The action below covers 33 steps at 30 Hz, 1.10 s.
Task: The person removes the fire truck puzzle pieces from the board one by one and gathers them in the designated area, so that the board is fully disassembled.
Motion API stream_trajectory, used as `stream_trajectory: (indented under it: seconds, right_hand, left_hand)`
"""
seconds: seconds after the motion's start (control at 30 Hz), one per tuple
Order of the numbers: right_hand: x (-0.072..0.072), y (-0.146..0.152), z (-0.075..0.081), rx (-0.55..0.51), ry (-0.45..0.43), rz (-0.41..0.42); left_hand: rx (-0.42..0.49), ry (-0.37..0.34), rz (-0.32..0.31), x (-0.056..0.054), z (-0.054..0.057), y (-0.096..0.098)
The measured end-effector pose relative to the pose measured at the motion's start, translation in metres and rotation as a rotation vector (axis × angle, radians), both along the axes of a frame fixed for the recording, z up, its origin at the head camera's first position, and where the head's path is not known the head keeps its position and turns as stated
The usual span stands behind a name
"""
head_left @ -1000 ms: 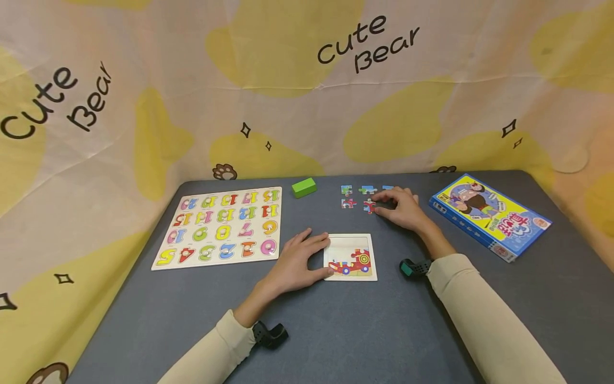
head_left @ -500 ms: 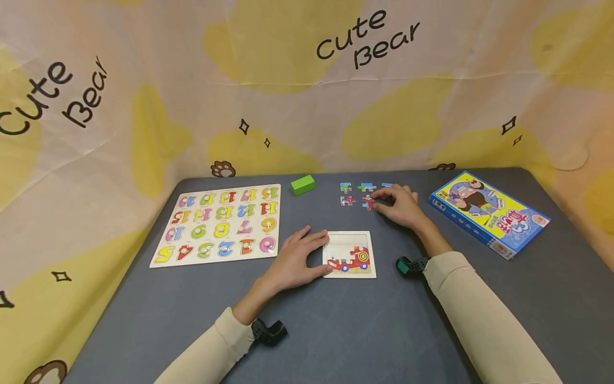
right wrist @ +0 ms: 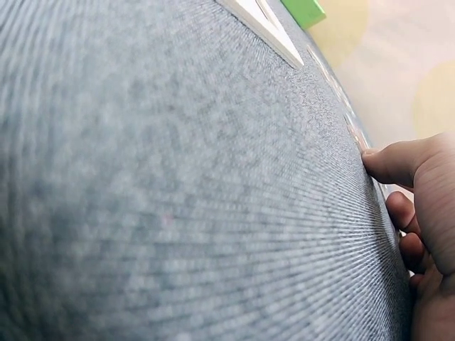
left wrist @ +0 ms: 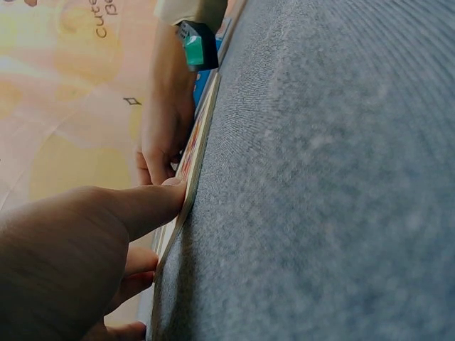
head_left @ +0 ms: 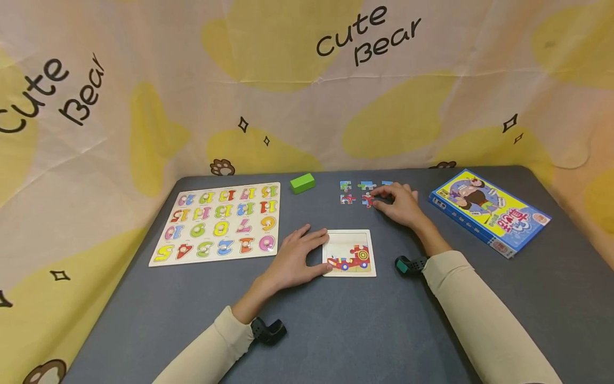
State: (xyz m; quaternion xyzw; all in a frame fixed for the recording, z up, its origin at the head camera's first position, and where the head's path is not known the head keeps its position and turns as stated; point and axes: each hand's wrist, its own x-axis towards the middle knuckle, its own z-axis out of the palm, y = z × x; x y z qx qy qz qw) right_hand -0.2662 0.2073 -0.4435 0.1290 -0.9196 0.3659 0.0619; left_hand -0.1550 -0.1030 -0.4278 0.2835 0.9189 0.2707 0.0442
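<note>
A small white-framed jigsaw tray (head_left: 342,237) lies in front of me, a red vehicle picture filling its lower right part. My left hand (head_left: 293,261) rests at its left side, fingers spread. The thumb touches the frame's lower left and the index fingertip the upper left corner. In the left wrist view that thumb lies straight on the tray's edge (left wrist: 202,131). Beyond the tray, my right hand (head_left: 402,205) has thumb and index finger at the right edge of a red jigsaw piece (head_left: 367,201), pinching it low at the table. Its other fingers curl under the palm.
Loose jigsaw pieces include a red one (head_left: 347,199) and green-blue ones (head_left: 366,185), one partly hidden by my right hand. A green block (head_left: 303,183) stands at the back. A number board (head_left: 216,224) lies left, a blue-yellow box (head_left: 489,213) right.
The view has tilted slightly, shifting the whole scene a little upward. Both hands keep their places, the left at the tray and the right at the red piece.
</note>
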Motion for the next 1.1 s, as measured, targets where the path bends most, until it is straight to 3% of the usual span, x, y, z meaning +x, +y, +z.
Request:
stream_trajectory:
  seconds: [0.47,0.73,0.93,1.1]
  right_hand:
    - [0.001,0.002,0.001,0.002,-0.004,-0.007]
    - [0.005,0.005,0.003,-0.108,0.009,0.000]
    - [0.015,0.009,0.003,-0.198,0.017,0.060]
    - [0.030,0.010,0.005,-0.250,-0.062,0.111]
  left_hand:
    - [-0.022,-0.027,0.008,0.001,0.002,0.001]
    - [-0.027,-0.027,0.014,0.000,0.002,0.002]
    - [-0.018,-0.020,0.012,0.001,0.003,0.002]
    - [-0.007,-0.017,0.009,0.001,0.003,0.001]
